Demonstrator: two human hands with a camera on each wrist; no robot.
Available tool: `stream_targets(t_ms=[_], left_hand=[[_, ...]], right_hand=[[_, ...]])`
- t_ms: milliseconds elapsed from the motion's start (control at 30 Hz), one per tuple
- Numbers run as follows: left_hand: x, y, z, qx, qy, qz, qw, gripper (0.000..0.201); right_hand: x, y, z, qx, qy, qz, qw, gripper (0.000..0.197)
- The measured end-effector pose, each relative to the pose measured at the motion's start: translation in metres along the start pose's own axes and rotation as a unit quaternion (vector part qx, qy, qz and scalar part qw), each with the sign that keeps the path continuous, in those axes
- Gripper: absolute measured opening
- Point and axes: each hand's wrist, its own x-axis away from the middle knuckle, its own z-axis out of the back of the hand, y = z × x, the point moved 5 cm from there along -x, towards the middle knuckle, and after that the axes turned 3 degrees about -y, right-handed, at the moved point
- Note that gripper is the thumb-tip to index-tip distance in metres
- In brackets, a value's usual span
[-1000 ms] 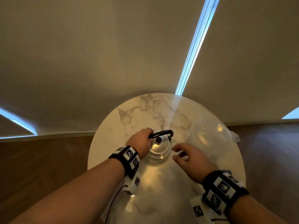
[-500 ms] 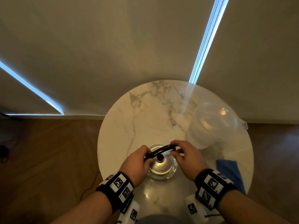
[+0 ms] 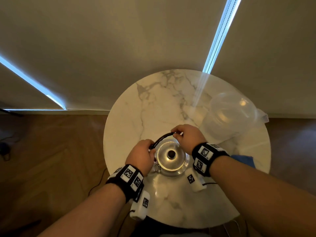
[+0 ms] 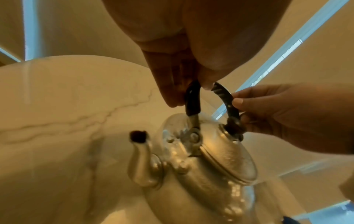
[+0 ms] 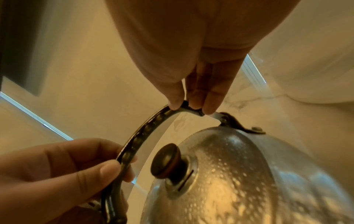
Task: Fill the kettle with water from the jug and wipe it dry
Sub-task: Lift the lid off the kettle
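A silver kettle (image 3: 171, 159) stands on the round marble table (image 3: 153, 106), lid on, with its black knob (image 3: 171, 153) showing. Its black bail handle (image 3: 162, 138) leans toward the far side of the lid. My left hand (image 3: 151, 147) grips the handle's left end and my right hand (image 3: 176, 134) pinches its right end. In the left wrist view my fingers (image 4: 172, 97) curl around the handle (image 4: 192, 104) above the spout (image 4: 141, 151). In the right wrist view thumb and fingertips (image 5: 175, 101) pinch the handle (image 5: 145, 128); droplets dot the lid (image 5: 229, 166).
A translucent plastic jug (image 3: 230, 115) stands at the table's right, close to my right hand. A blue cloth (image 3: 244, 159) lies at the right edge, partly behind my right forearm. Wooden floor surrounds the table, with a pale wall behind it.
My right hand came onto the handle beside the left. The handle has swung from above the lid toward the far side, uncovering the knob.
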Motion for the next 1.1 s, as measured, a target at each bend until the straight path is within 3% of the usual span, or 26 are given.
stream_targets(t_ms=[167,267,367,467,533,600,700,833,1000,1100], left_hand=[[-0.012,0.002,-0.007,-0.059,-0.061,-0.087,0.993,0.057],[-0.015,-0.010,-0.016,-0.111,-0.120,-0.057,0.985,0.072],[-0.013,-0.016,-0.017,-0.100,-0.122,-0.078,0.984,0.075],[-0.007,-0.006,-0.014,-0.107,-0.118,-0.134,0.978,0.107],[-0.008,0.001,-0.017,-0.113,-0.119,-0.162,0.973,0.117],[-0.013,0.002,-0.022,-0.116,-0.121,-0.152,0.974,0.118],[-0.021,-0.004,-0.028,-0.132,-0.121,-0.141,0.974,0.115],[-0.024,-0.006,-0.030,-0.130,-0.134,-0.133,0.973,0.116],[-0.026,-0.007,-0.028,-0.131,-0.128,-0.153,0.971,0.113],[-0.027,-0.004,-0.026,-0.135,-0.119,-0.160,0.971,0.115]], right_hand=[[-0.017,-0.013,-0.007,0.030,-0.003,-0.029,0.999,0.018],[-0.016,-0.014,-0.009,0.005,-0.020,-0.047,0.999,0.018],[-0.001,-0.015,-0.005,0.009,-0.033,-0.024,0.999,0.022],[0.030,-0.017,-0.009,0.071,-0.027,0.013,0.997,0.031],[0.048,-0.021,-0.023,0.116,-0.049,0.015,0.992,0.036],[0.056,-0.024,-0.038,0.150,-0.067,0.004,0.986,0.031],[0.053,-0.024,-0.045,0.161,-0.039,-0.022,0.986,0.019],[0.054,-0.025,-0.049,0.172,-0.032,-0.024,0.984,0.021],[0.065,-0.031,-0.033,0.135,0.026,-0.011,0.990,0.024],[0.082,-0.022,-0.013,0.124,0.059,-0.044,0.990,0.020]])
